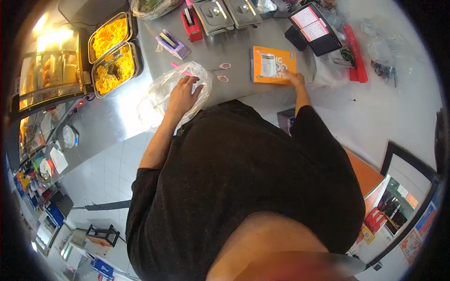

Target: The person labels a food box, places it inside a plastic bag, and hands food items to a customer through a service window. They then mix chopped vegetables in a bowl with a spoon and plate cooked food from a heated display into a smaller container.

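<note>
My left hand [184, 95] rests over a clear plastic bag [158, 95] on the steel counter, its fingers apart near a pink object at the bag's top. Whether those fingers pinch the film is unclear. At the right, my right hand [296, 78] is at the lower right corner of an orange printed packet [276, 65] with a white label, its fingertips on the packet. Between the hands lie scissors with pale pink handles [223, 78]. Beyond the bag stand a purple tape dispenser [177, 47] and a red tape dispenser [191, 26].
Two steel trays of yellow food [115, 68] sit at the left beside a lit glass display case [49, 73]. Lidded steel containers [215, 15] stand at the back. A black folder with papers [314, 28] and a red object [357, 56] lie to the right.
</note>
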A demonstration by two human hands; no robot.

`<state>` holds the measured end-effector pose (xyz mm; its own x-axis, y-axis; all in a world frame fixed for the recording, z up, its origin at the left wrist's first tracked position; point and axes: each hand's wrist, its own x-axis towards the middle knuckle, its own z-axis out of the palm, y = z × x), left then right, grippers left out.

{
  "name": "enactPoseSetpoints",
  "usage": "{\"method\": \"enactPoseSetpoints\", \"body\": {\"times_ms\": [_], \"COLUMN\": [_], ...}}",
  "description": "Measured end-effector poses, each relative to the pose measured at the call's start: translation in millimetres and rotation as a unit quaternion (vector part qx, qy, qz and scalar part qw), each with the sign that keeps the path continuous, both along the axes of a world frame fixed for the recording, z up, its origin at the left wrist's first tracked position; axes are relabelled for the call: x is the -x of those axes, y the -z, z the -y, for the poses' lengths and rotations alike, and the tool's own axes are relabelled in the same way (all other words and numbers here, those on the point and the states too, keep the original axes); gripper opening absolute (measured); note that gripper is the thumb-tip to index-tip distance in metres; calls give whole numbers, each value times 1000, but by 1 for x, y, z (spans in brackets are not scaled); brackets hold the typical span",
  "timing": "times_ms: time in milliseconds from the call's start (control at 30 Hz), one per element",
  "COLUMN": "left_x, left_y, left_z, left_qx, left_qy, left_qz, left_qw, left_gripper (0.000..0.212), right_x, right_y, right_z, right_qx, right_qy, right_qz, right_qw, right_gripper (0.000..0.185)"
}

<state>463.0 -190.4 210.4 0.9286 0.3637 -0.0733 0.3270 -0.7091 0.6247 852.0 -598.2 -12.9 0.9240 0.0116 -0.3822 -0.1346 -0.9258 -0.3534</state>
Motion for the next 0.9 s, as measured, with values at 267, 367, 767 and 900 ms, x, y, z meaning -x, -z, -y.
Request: {"method": "enactPoseSetpoints", "body": {"times_ms": [267, 367, 767, 900], "left_x": [47, 99, 191, 210], "left_y": [8, 1, 96, 119], "left_z": [-11, -33, -17, -36], "left_qx": [-140, -256, 278, 319], "left_qy": [-217, -362, -593, -505], "left_qz": [159, 97, 96, 155], "left_qw": [953, 891, 750, 787], "left_gripper": [36, 55, 69, 46], "right_x": [190, 201, 164, 220], "right_y": [-40, -65, -210, -212], "right_z": [17, 15, -149, -280], "right_qx": [-524, -584, -494, -346], "right_qy": [229, 198, -9, -122], "right_qz": [-255, -169, -447, -577], "right_qw": [780, 769, 746, 730], "right_gripper": [57, 49, 46, 51]}}
